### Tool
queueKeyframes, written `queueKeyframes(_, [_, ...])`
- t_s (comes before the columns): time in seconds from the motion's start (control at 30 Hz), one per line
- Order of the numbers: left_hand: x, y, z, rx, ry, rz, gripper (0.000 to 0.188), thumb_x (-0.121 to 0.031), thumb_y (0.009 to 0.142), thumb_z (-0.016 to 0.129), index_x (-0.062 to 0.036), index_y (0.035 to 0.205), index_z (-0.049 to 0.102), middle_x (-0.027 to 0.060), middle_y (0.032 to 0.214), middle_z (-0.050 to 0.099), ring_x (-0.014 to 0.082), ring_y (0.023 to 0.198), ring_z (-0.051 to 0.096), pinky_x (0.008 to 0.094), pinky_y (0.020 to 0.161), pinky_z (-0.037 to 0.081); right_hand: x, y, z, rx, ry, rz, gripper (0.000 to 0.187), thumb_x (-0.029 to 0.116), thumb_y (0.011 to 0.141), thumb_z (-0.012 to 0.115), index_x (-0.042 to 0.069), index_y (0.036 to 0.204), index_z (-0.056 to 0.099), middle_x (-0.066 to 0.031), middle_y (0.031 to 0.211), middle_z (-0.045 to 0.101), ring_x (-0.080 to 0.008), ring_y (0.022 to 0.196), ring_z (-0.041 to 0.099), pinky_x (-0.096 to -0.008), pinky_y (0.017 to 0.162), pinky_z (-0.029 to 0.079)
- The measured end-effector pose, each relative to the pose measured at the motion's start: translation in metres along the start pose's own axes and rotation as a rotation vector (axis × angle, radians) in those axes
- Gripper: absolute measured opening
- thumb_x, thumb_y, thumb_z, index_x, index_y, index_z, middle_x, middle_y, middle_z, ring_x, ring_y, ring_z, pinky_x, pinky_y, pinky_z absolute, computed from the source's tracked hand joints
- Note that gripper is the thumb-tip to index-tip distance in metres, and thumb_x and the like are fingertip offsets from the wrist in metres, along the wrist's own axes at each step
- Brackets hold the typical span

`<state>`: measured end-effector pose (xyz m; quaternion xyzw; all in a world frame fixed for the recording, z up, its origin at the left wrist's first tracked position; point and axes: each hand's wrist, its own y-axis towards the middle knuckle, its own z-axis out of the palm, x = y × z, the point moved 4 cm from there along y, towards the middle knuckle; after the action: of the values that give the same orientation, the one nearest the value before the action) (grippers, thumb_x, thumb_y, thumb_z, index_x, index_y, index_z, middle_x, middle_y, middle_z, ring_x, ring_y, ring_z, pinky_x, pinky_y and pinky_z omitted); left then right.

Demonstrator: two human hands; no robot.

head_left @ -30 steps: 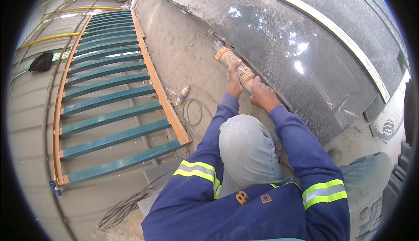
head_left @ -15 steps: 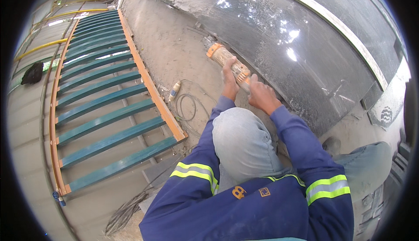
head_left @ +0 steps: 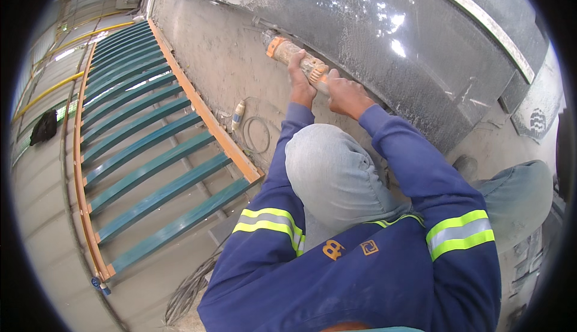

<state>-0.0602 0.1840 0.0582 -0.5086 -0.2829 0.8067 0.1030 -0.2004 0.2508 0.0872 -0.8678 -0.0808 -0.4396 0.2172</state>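
Note:
Both my hands grip a long, dust-covered orange angle grinder [head_left: 286, 50] beside the edge of a dark stone slab [head_left: 384, 61]. My left hand [head_left: 301, 80] is closed around the middle of its body, thumb on top. Behind it, my right hand [head_left: 348, 95] wraps round the narrower rear handle. The grinder's head points away to the upper left, close along the slab's lower edge. Dust and distance hide its disc, and I cannot tell whether it touches the stone. White dust and wet-looking shine cover the slab's surface.
A teal-slatted rack with orange side rails [head_left: 198, 115] lies to my left. Near its rail are a cable connector [head_left: 238, 115] and a coiled cable [head_left: 256, 135]. More cables [head_left: 189, 293] lie at lower left. A pale strip [head_left: 475, 22] crosses the slabs. My bent knee [head_left: 327, 169] is below my hands.
The grinder and both hands have shifted up and left in the picture, along the slab edge. The view has turned slightly. My grip on the grinder is unchanged.

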Motion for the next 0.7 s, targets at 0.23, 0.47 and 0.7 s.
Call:
queueKeyframes(0.23, [0.018,-0.042,0.012,-0.065,0.03,-0.004,0.036,-0.028,0.082,0.066,-0.0052,0.106,0.053,0.0098,0.086,0.058,0.0266,0.07,0.065,0.0452,0.062,0.06,-0.006,-0.045,-0.008,0.063,0.026,0.059,0.038,0.006,0.079,0.065,-0.001,0.107,0.041,-0.0338,0.095,0.067,-0.0474,0.094,0.068,-0.0532,0.081,0.055])
queueKeyframes(0.47, [0.02,-0.031,0.006,0.004,-0.015,0.037,0.035,-0.029,0.084,0.068,-0.0057,0.106,0.053,0.01,0.086,0.058,0.0269,0.076,0.066,0.0471,0.069,0.06,-0.012,-0.038,-0.003,0.016,0.014,0.019,0.039,0.007,0.078,0.067,-0.001,0.107,0.041,-0.0335,0.094,0.067,-0.0477,0.093,0.068,-0.0538,0.079,0.055])
queueKeyframes(0.7, [-0.005,0.003,-0.004,0.017,-0.153,0.013,0.036,-0.029,0.085,0.07,-0.0044,0.106,0.052,0.0161,0.085,0.06,0.0348,0.077,0.066,0.0509,0.073,0.059,-0.007,-0.007,-0.002,-0.009,-0.011,-0.026,0.036,0.009,0.079,0.064,-0.002,0.106,0.042,-0.0338,0.093,0.068,-0.048,0.091,0.068,-0.0544,0.08,0.055])
